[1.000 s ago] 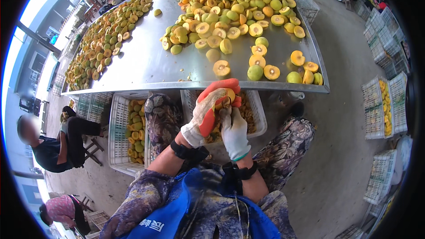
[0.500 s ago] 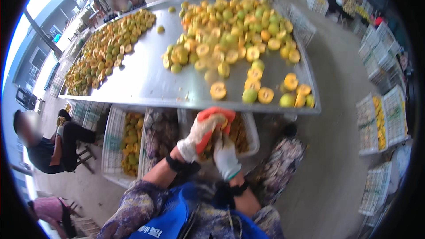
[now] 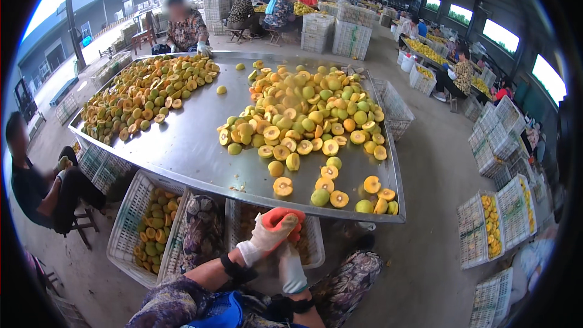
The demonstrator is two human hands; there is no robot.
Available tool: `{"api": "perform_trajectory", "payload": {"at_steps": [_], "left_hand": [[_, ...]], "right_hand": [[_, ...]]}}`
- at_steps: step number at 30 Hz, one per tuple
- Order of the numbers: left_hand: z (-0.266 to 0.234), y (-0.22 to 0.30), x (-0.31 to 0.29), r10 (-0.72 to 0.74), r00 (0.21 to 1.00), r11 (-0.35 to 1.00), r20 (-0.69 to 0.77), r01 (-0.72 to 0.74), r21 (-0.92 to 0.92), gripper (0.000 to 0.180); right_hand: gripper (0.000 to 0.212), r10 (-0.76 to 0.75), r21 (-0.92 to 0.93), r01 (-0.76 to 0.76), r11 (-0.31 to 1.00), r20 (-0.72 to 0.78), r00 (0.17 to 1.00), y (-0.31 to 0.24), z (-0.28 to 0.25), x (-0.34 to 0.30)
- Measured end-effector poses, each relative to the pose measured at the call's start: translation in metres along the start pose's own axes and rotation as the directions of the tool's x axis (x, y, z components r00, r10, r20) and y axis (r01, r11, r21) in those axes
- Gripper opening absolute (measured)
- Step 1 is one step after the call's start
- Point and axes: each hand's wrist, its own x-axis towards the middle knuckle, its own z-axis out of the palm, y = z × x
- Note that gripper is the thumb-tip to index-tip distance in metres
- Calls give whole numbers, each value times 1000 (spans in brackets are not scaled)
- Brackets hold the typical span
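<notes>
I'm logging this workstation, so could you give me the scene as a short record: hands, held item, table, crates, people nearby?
Left hand: white-and-orange glove, fingers curled
Right hand: white glove, close below the left; fingers hidden
Held item: cannot be seen
Table: metal, raised rim
On table: left pile and right pile of fruit, many pieces cut; loose pieces near the front edge
Crates: left crate holding fruit; front crate below the hands
People nearby: seated person at left; far-side person beyond the table
</notes>
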Motion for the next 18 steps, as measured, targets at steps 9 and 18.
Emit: {"api": "perform_trajectory", "payload": {"at_steps": [9,18], "left_hand": [[3,-2,-2,10,999,996,49,-14,89,39],[9,2,1,116,988,979,106,-132,153,34]], "right_hand": [[47,115,283,-109,953,-3,993,-8,8,-10],[46,284,303,-269,914,-5,959,-20,1,-13]]}}
